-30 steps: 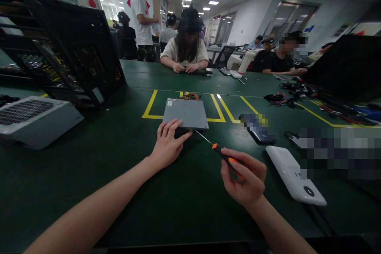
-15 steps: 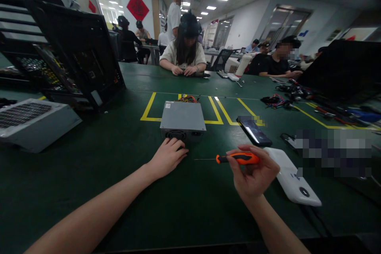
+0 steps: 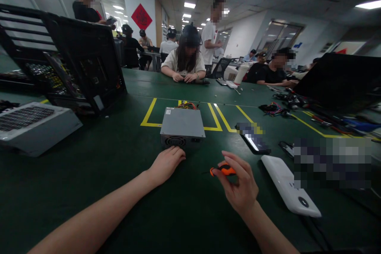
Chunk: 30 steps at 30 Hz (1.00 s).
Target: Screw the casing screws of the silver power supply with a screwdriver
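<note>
A grey power supply unit point(image 3: 182, 122) rests on the green table, its round fan grille facing me and coloured cables at its far end. My left hand point(image 3: 168, 165) lies on the table right in front of that grille, fingers loosely extended; whether the fingertips touch the casing I cannot tell. To the right, my right hand point(image 3: 239, 180) holds an orange and black screwdriver point(image 3: 228, 169) by its handle above the table. Its thin shaft points left and is hard to see. Part of the handle is hidden by the fingers.
A second power supply point(image 3: 44, 127) and a black computer case point(image 3: 86, 67) stand at left. On the right lie a phone point(image 3: 253, 143), a white power bank point(image 3: 290, 186) and tangled cables point(image 3: 276, 110). Yellow tape point(image 3: 145, 117) marks the table. A person point(image 3: 187, 53) sits opposite.
My right hand has moved left and slightly down with the screwdriver, whose handle is now more covered. The fingers of my left hand have drawn closer together. The view has tilted up a little.
</note>
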Motion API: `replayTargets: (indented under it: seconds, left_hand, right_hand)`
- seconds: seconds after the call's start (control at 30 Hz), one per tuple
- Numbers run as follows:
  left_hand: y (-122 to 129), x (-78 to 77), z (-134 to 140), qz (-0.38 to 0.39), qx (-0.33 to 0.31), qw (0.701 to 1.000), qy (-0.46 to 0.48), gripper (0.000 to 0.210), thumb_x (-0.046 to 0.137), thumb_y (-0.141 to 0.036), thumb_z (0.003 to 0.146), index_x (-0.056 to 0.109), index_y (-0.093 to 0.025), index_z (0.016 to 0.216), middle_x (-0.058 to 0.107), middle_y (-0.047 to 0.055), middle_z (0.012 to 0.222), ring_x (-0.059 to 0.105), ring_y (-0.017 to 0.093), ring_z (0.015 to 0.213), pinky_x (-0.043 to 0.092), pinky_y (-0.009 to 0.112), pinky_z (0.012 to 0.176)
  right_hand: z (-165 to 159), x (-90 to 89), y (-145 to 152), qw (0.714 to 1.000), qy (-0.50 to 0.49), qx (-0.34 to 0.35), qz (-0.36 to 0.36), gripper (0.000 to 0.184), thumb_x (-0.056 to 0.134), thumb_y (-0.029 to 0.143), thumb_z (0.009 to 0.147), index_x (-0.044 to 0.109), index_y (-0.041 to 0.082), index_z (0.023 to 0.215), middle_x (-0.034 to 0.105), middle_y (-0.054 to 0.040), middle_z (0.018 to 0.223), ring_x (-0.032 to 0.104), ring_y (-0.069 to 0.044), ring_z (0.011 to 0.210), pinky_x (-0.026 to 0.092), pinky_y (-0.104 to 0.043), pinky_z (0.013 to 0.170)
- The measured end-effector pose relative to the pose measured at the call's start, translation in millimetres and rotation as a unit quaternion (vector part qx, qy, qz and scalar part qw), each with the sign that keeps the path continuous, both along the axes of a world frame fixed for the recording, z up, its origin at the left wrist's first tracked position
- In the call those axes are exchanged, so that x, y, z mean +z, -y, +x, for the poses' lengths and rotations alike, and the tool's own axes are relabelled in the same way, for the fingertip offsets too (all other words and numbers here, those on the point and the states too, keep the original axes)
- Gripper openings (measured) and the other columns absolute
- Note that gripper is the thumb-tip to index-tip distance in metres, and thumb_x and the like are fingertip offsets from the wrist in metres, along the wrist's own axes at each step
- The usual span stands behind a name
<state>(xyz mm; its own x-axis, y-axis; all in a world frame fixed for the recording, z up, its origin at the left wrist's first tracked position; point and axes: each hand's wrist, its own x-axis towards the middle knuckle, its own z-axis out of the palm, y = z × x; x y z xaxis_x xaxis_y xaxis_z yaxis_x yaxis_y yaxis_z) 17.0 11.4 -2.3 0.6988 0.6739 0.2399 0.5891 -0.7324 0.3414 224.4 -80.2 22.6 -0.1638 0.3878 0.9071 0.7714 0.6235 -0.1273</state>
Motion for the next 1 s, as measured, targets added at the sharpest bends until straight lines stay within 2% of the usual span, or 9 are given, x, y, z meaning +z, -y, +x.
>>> replayTargets:
  seconds: [0.2, 0.37, 0.47, 0.6, 0.7, 0.8, 1.0]
  left_hand:
    - [1.7, -2.7, 1.7, -0.032, 0.008, 0.996, 0.086, 0.014, 0.042, -0.019, 0.088, 0.054, -0.018, 0.095, 0.054, 0.004, 0.097, 0.052, 0.015, 0.088, 0.046, 0.029, 0.075]
    - [2.2, -4.6, 1.4, -0.045, -0.025, 0.990, 0.128, 0.018, 0.043, -0.015, 0.086, 0.056, -0.020, 0.097, 0.053, 0.004, 0.096, 0.052, 0.015, 0.090, 0.046, 0.029, 0.077]
    - [2.6, -5.6, 0.8, -0.064, -0.031, 0.988, 0.139, 0.023, 0.042, -0.012, 0.086, 0.055, -0.021, 0.102, 0.050, 0.003, 0.101, 0.052, 0.013, 0.090, 0.047, 0.026, 0.076]
    - [6.0, -4.5, 1.9, -0.088, -0.034, 0.985, 0.144, 0.027, 0.043, -0.008, 0.083, 0.053, -0.021, 0.104, 0.049, 0.002, 0.104, 0.052, 0.012, 0.090, 0.047, 0.024, 0.075]
    - [9.5, -2.6, 3.7, -0.099, -0.045, 0.983, 0.147, 0.027, 0.044, -0.009, 0.083, 0.052, -0.022, 0.106, 0.050, 0.001, 0.103, 0.053, 0.011, 0.088, 0.047, 0.022, 0.073]
    - [11.2, -1.6, 5.3, -0.104, -0.051, 0.982, 0.149, 0.028, 0.045, -0.009, 0.082, 0.051, -0.022, 0.106, 0.051, 0.001, 0.102, 0.054, 0.011, 0.087, 0.047, 0.023, 0.074]
    - [9.1, -5.6, 7.4, -0.109, -0.052, 0.977, 0.176, 0.024, 0.046, -0.011, 0.083, 0.053, -0.021, 0.104, 0.054, 0.001, 0.097, 0.054, 0.011, 0.086, 0.047, 0.025, 0.074]
  right_hand:
    - [-5.9, -0.7, 1.6, 1.000, 0.015, 0.006, -0.008, 0.062, 0.059, 0.005, 0.073, 0.037, 0.019, 0.130, 0.057, -0.0123, 0.113, 0.060, -0.020, 0.091, 0.058, -0.034, 0.070]
    - [-7.7, -9.4, -0.9, 0.999, 0.013, 0.020, -0.038, 0.069, 0.054, 0.005, 0.075, 0.025, 0.018, 0.136, 0.055, -0.0144, 0.114, 0.058, -0.021, 0.094, 0.057, -0.037, 0.070]
    - [-8.8, -8.8, -1.2, 0.996, -0.029, 0.029, -0.080, 0.071, 0.053, 0.008, 0.077, 0.018, 0.021, 0.137, 0.055, -0.0138, 0.116, 0.061, -0.021, 0.091, 0.056, -0.039, 0.072]
    - [-8.9, -6.1, -0.8, 0.990, -0.071, 0.009, -0.122, 0.056, 0.055, 0.013, 0.078, 0.033, 0.021, 0.129, 0.057, -0.0126, 0.115, 0.060, -0.023, 0.097, 0.054, -0.042, 0.077]
    - [-8.0, -8.6, -1.5, 0.994, -0.047, 0.024, -0.092, 0.060, 0.056, 0.012, 0.077, 0.029, 0.020, 0.130, 0.058, -0.0126, 0.113, 0.059, -0.023, 0.101, 0.054, -0.042, 0.078]
    - [-8.4, -12.9, -2.4, 0.996, -0.027, 0.043, -0.080, 0.066, 0.055, 0.008, 0.077, 0.023, 0.020, 0.134, 0.060, -0.0121, 0.109, 0.063, -0.020, 0.094, 0.056, -0.040, 0.076]
    - [-12.5, -13.7, -3.4, 0.997, -0.029, 0.034, -0.067, 0.073, 0.062, 0.006, 0.072, 0.023, 0.017, 0.134, 0.063, -0.0120, 0.102, 0.066, -0.020, 0.084, 0.058, -0.036, 0.070]
